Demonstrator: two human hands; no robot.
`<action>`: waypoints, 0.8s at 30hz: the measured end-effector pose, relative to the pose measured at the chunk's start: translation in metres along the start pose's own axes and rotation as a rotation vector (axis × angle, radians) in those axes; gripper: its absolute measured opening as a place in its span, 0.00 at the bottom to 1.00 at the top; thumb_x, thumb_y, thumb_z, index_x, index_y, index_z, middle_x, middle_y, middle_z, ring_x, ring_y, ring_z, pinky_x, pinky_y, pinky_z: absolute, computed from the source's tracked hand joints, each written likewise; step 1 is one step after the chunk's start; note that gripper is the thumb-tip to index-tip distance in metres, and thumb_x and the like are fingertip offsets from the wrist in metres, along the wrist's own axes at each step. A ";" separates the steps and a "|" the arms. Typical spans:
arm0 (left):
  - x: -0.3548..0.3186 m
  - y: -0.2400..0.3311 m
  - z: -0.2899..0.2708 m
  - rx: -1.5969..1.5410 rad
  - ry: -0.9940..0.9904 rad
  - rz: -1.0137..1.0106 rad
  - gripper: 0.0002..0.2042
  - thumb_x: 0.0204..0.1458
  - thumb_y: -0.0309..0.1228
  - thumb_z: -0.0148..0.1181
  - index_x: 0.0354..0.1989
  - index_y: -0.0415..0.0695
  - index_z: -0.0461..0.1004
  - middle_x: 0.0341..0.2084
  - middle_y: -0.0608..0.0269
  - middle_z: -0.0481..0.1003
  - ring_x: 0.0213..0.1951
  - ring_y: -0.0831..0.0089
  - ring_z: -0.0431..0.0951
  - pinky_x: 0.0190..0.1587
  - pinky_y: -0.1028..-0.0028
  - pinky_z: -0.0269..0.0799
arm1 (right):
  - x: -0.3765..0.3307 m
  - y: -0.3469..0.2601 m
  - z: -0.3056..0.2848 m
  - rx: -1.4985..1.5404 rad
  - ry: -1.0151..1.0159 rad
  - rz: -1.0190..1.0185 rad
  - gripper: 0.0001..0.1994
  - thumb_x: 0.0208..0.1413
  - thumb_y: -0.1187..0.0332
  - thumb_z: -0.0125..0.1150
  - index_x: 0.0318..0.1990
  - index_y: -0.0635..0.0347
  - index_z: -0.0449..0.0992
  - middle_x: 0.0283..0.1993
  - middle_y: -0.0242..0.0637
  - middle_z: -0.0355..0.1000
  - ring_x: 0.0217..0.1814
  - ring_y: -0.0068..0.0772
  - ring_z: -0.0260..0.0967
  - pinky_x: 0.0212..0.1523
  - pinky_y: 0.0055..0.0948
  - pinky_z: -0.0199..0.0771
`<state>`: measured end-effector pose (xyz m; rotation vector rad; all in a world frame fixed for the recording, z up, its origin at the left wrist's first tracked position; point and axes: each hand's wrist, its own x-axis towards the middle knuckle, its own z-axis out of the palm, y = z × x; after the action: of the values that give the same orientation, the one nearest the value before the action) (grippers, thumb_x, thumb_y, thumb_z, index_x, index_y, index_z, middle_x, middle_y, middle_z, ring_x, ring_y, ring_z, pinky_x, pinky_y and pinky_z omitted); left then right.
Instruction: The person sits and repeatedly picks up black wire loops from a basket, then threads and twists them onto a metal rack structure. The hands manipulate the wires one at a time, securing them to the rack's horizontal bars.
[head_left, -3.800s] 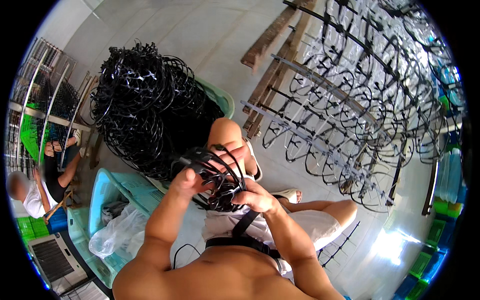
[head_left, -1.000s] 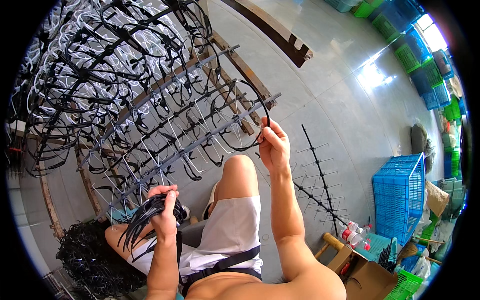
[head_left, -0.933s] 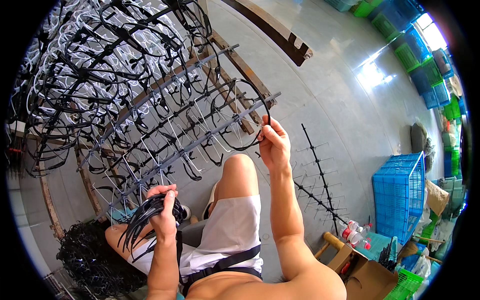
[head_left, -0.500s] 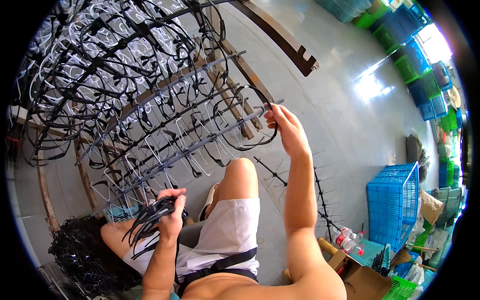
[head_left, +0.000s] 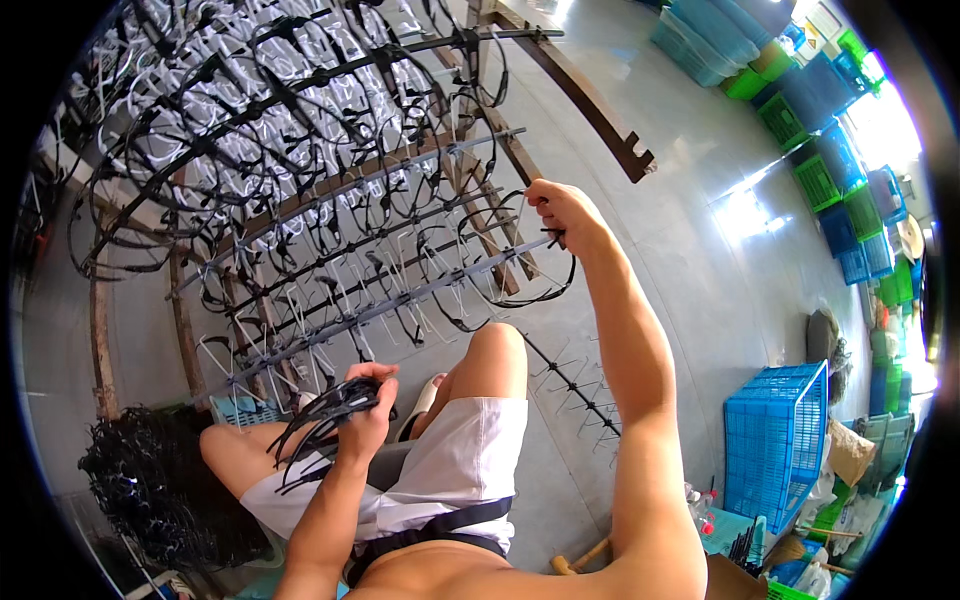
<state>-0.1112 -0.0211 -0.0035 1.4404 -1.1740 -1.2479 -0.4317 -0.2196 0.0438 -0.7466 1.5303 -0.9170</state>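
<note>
- Fingers of the right hand (head_left: 562,212) are pinched on a black curved band (head_left: 528,268), holding it at the end of a grey rack bar (head_left: 400,295); the band's loop hangs below the bar, just past its right tip.
- Left hand (head_left: 365,415) is clenched around a bundle of black bands (head_left: 318,425), held low over the left thigh, their ends fanning out to the left.
- Wooden drying rack (head_left: 300,200) fills the upper left, its bars crowded with hanging black bands almost to their ends; only the tips at the right edge have bare pegs.
- Loose pronged bar (head_left: 585,385) lies on the grey floor (head_left: 690,250) just right of the raised knee.
- Heap of black bands (head_left: 150,490) sits at the lower left, close beside the left thigh.
- Right of the rack the floor lies open, up to a blue crate (head_left: 775,445) well apart at the lower right and stacked blue and green crates (head_left: 830,150) along the far edge.
</note>
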 end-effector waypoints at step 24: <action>0.006 -0.014 -0.009 -0.143 -0.097 -0.011 0.08 0.50 0.24 0.56 0.39 0.37 0.69 0.39 0.54 0.76 0.37 0.73 0.77 0.43 0.75 0.72 | 0.020 -0.003 -0.005 -0.065 -0.263 0.027 0.13 0.55 0.62 0.59 0.24 0.58 0.68 0.18 0.21 0.55 0.17 0.15 0.45 0.18 0.20 0.44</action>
<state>-0.1002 -0.0242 -0.0175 1.2947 -1.1177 -1.3939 -0.4395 -0.2379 0.0369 -0.8558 1.3400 -0.7203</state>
